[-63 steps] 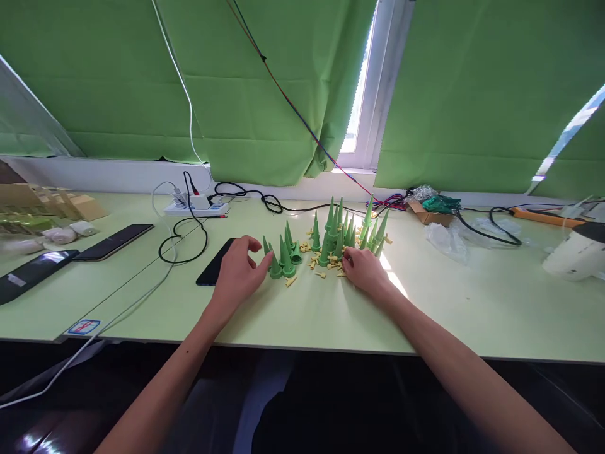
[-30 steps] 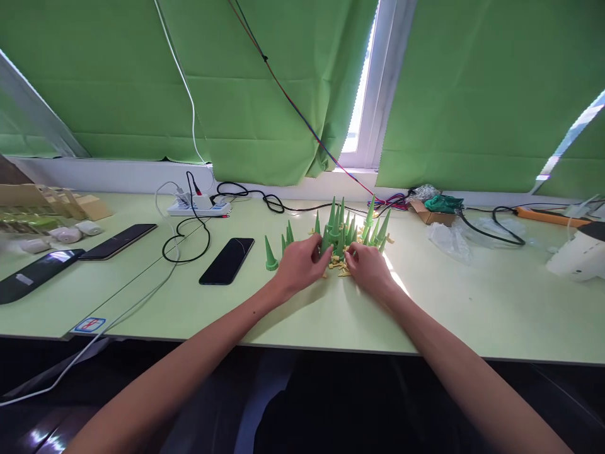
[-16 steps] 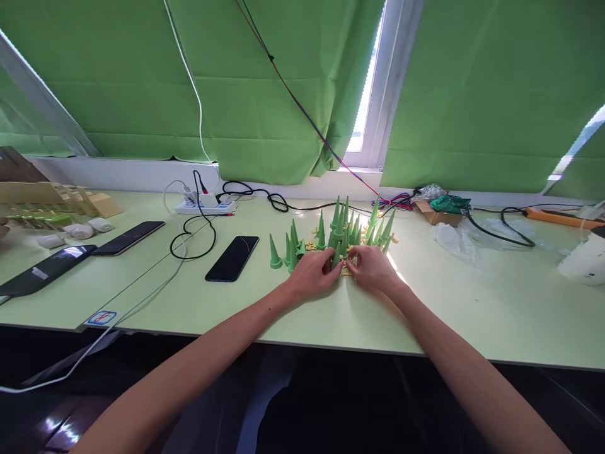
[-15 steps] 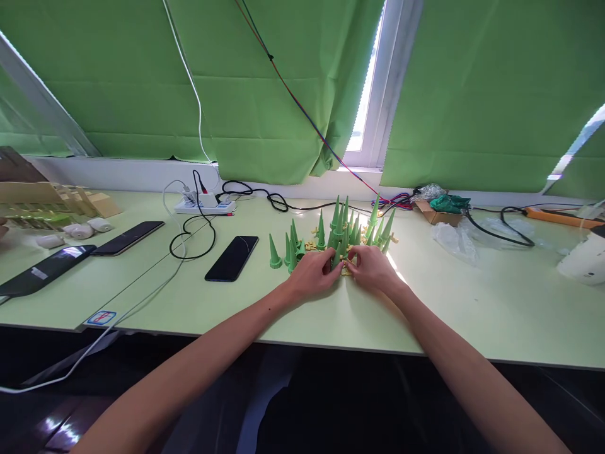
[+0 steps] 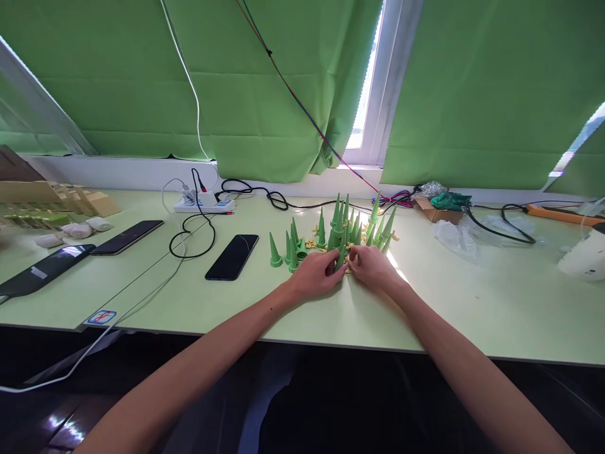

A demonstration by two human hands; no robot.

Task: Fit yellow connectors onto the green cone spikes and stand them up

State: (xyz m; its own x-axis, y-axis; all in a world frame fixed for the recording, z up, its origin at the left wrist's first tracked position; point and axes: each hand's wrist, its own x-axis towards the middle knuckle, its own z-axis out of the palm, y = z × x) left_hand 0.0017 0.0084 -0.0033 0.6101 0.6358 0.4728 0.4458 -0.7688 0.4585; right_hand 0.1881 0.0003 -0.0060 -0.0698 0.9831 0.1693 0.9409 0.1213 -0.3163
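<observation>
Several green cones (image 5: 321,228) stand in a cluster on the pale green table (image 5: 293,315), with small yellow pieces (image 5: 311,243) among them. At the front of the cluster, my left hand (image 5: 316,273) has its thumb and fingers closed round a green cone (image 5: 341,257), which leans slightly. My right hand (image 5: 369,266) is just right of it, fingertips pinched together close to the cone's base. Whatever lies between those fingertips is too small to make out. One cone (image 5: 275,251) stands apart at the left end of the group.
A black phone (image 5: 232,257) lies left of the cones. Farther left are two more dark devices, white rolls (image 5: 78,230) and a power strip (image 5: 205,205) with cables. To the right are a small cardboard box (image 5: 439,213), plastic bags (image 5: 456,240) and a white device (image 5: 585,255).
The cone at my left hand has tilted a little to the right. Both hands stay nearly in place, with only small finger shifts.
</observation>
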